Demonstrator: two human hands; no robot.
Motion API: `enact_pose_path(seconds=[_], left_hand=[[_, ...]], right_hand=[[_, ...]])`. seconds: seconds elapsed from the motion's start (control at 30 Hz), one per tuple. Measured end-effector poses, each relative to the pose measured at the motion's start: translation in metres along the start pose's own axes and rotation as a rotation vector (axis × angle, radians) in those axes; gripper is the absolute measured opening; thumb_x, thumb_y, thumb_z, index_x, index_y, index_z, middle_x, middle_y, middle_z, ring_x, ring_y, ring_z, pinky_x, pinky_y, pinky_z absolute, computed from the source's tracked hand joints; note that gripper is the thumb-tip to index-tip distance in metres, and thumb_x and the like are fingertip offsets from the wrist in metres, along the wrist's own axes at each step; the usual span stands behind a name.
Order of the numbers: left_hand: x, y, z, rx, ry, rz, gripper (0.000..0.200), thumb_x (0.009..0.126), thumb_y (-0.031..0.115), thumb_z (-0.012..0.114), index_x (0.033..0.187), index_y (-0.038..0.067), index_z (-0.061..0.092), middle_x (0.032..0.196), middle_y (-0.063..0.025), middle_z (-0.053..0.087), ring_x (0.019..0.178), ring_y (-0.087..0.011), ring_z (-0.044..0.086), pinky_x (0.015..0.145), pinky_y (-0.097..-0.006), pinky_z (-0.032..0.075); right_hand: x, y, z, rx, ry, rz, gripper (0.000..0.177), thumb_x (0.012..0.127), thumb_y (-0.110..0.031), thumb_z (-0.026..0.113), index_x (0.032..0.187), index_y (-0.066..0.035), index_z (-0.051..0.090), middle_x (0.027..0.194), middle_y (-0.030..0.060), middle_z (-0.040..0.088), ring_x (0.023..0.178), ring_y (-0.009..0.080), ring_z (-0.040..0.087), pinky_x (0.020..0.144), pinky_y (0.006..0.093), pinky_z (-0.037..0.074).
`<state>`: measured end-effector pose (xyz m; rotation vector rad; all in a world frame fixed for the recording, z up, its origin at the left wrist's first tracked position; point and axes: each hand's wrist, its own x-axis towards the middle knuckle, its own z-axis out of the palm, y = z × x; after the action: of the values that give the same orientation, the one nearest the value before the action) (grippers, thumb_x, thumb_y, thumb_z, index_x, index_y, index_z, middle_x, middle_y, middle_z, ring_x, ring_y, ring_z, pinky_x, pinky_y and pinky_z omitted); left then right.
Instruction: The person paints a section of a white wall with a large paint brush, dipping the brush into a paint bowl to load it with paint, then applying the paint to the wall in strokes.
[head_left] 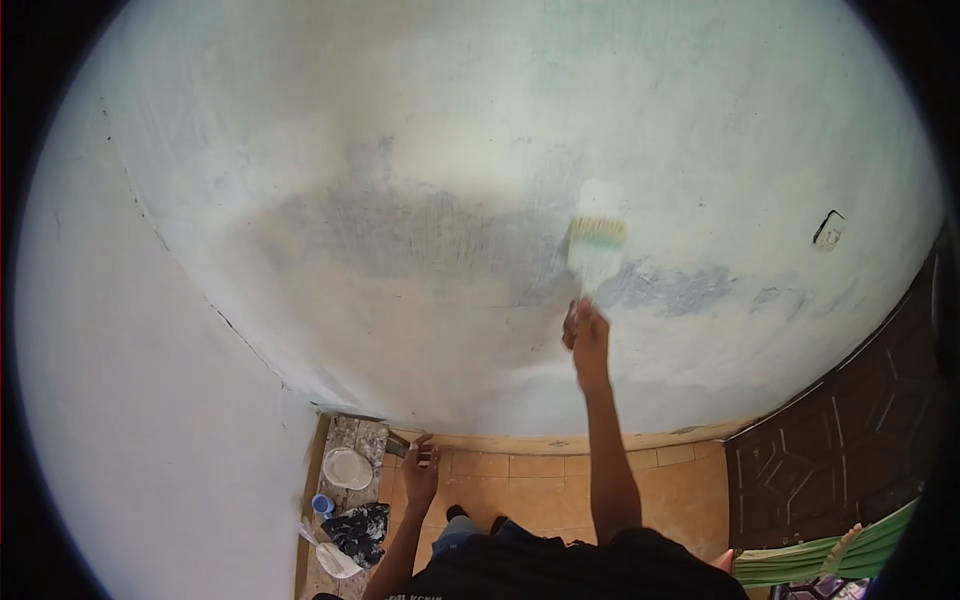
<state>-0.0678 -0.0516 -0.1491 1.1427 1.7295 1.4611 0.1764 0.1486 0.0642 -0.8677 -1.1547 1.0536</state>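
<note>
My right hand (pixel 590 335) is closed around the handle of a wide paintbrush (pixel 597 255), held up against the wall (pixel 470 330). The brush has pale bristles with a greenish band, and its tip touches or nearly touches a fresh white patch. Grey, worn areas show on the wall to both sides of it. Low on the left, my left hand (pixel 422 472) hangs beside the end of a paint-spotted bench (pixel 350 432), fingers apart and holding nothing that I can see. On that bench stands a round white tub (pixel 347 468).
A blue cup (pixel 323 504), a dark paint-stained cloth (pixel 358 532) and a white bag-like item (pixel 338 562) lie along the bench. Orange tiles (pixel 540 490) cover the floor. At right are a dark panelled door (pixel 830 450) and green fabric (pixel 840 555). A wall outlet opening (pixel 829 231) shows upper right.
</note>
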Motion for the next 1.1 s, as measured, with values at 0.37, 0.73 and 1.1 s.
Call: enact_pose_path(seconds=[0.37, 0.73, 1.1], left_hand=[[0.064, 0.031, -0.005, 0.049, -0.116, 0.036, 0.027, 0.094, 0.017, 0.066, 0.119, 0.009, 0.064, 0.09, -0.0022, 0.065, 0.077, -0.0093, 0.06, 0.062, -0.025, 0.047], [0.087, 0.055, 0.02, -0.022, -0.243, 0.102, 0.024, 0.094, 0.016, 0.066, 0.116, 0.008, 0.065, 0.087, -0.0012, 0.064, 0.075, -0.0088, 0.059, 0.061, -0.024, 0.045], [0.078, 0.055, 0.033, -0.015, -0.334, 0.048, 0.025, 0.094, 0.015, 0.065, 0.118, 0.008, 0.064, 0.089, -0.002, 0.065, 0.077, -0.0088, 0.06, 0.061, -0.0248, 0.046]], right_hand=[[0.011, -0.071, 0.028, -0.119, 0.109, -0.164, 0.042, 0.105, -0.04, 0.045, 0.073, -0.014, 0.042, 0.059, -0.0084, 0.034, 0.049, 0.0006, 0.026, 0.043, 0.0204, 0.02], [-0.044, 0.004, 0.021, 0.009, 0.172, 0.041, 0.043, 0.104, -0.044, 0.045, 0.081, -0.008, 0.054, 0.057, -0.008, 0.032, 0.048, 0.0021, 0.024, 0.044, 0.0213, 0.02], [-0.037, 0.035, 0.02, 0.006, 0.114, 0.109, 0.04, 0.105, -0.042, 0.043, 0.076, -0.013, 0.044, 0.059, -0.0085, 0.031, 0.047, 0.0007, 0.024, 0.041, 0.0198, 0.018]])
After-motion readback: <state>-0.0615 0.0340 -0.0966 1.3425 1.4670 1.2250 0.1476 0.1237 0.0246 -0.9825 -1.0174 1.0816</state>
